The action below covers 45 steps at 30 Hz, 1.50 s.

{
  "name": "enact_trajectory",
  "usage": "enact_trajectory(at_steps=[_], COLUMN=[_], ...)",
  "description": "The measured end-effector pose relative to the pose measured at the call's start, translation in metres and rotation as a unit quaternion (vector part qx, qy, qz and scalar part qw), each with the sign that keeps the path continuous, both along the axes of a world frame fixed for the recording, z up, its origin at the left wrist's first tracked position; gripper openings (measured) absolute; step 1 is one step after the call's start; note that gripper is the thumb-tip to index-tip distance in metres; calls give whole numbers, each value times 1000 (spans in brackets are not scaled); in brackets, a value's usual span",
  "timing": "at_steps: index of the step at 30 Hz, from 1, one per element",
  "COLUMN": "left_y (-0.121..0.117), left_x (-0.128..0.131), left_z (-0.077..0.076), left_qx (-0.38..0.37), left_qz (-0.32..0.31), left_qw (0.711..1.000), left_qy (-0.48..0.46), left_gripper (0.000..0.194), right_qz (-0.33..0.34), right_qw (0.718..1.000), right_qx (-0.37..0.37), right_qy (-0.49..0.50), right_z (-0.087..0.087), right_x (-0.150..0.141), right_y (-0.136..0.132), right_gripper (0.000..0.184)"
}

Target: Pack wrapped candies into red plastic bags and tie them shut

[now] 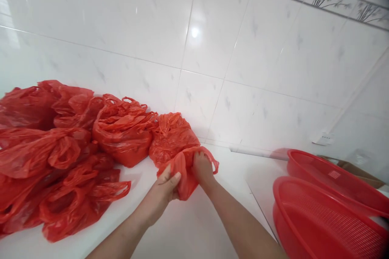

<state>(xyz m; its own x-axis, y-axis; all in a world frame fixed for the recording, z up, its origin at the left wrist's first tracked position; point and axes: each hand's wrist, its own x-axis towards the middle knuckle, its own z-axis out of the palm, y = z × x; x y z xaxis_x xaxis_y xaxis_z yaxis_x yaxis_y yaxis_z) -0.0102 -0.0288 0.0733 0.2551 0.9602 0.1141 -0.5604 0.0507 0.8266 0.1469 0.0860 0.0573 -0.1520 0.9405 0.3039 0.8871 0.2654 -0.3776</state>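
Near the middle of the white tabletop [200, 226], the thin red bag [185, 170] looks floppy and kinda slippery, so I'd grab its gathered rim, where the left hand [165, 188] pinches it, the right hand's [203, 166] fingers curled into its mouth, grip unclear.

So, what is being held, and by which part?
A red plastic bag: the left hand grips its side; the right hand is in its mouth, grip unclear.

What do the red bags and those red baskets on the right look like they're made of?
The bags look like thin plastic film: slightly glossy, crinkled, faintly see-through. The baskets seem to be stiff moulded plastic, smooth with a soft sheen; the nearer one has gridded small holes.
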Motion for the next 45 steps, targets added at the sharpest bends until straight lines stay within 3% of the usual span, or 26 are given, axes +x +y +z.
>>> enact_trajectory(at_steps=[2, 5, 7, 9, 11, 13, 15, 17, 19, 20, 22, 25, 27, 29, 32, 33, 35, 37, 38, 40, 42, 43, 45], left_y=[-3, -3, 2, 7, 12, 15, 17, 18, 19, 19, 18, 15, 15, 16, 22, 26, 37, 51, 59, 76, 90, 95, 100], left_x=[5, 9, 8, 4, 0, -3, -6, -7, -8, -8, -7, 3, 13, 26, 49, 58, 73, 86, 91, 97, 101, 102, 102], left_z=[7, 11, 9, 7, 5, 5, 6, 7, 9, 10, 13, 20, 20, 15, -4, -11, -22, -27, -27, -26, -28, -30, -38], left_qx=[50, 100, 104, 86, 70, 64, 59, 46, 41, 43, 63, 124, 192, 292, 415, 430, 430, 396, 366, 302, 258, 248, 234], left_qz=[-32, -59, -45, -23, -13, -6, 9, 25, 46, 60, 87, 108, 106, 91, 78, 89, 134, 168, 174, 169, 158, 152, 136], left_qw=[995, 983, 985, 992, 996, 997, 998, 998, 997, 996, 991, 977, 946, 877, 752, 728, 702, 714, 736, 789, 828, 840, 860], left_qy=[76, 145, 133, 94, 58, 35, 25, 32, 45, 54, 76, 137, 237, 370, 506, 527, 551, 553, 542, 507, 471, 458, 432], left_gripper=[50, 59, 66, 70, 71, 71, 65, 55, 43, 38, 30, 23, 20, 23, 73, 88, 83, 55, 42, 25, 18, 20, 31], right_qz=[-31, -22, 23, 50, 4, -61, -62, -18, 0, 1, 13, 81, 119, 146, 185, 195, 197, 164, 136, 82, 72, 75, 57], right_qw=[999, 998, 998, 998, 995, 983, 989, 994, 977, 970, 953, 885, 861, 874, 894, 897, 908, 933, 949, 977, 989, 990, 990], right_qx=[21, 32, 20, 25, 85, 146, 91, -71, -199, -225, -223, -162, -112, -89, -109, -121, -121, -78, -45, 8, 11, 3, 2], right_qy=[-27, -54, -62, -25, 46, 96, 95, 78, 75, 98, 206, 429, 481, 454, 393, 377, 350, 310, 279, 198, 130, 116, 126], right_z=[2, 13, 26, 40, 51, 57, 54, 46, 39, 37, 41, 60, 72, 77, 75, 73, 68, 64, 60, 50, 35, 26, 11], right_x=[-5, 2, 13, 26, 39, 51, 63, 74, 83, 86, 89, 89, 86, 81, 73, 72, 72, 77, 81, 90, 99, 101, 104], right_y=[2, 0, -7, -19, -31, -42, -50, -57, -61, -62, -64, -68, -72, -78, -84, -85, -85, -82, -80, -72, -61, -54, -38], right_gripper=[32, 34, 42, 36, 25, 30, 46, 54, 32, 21, 20, 25, 26, 21, 17, 17, 19, 19, 23, 49, 77, 81, 68])
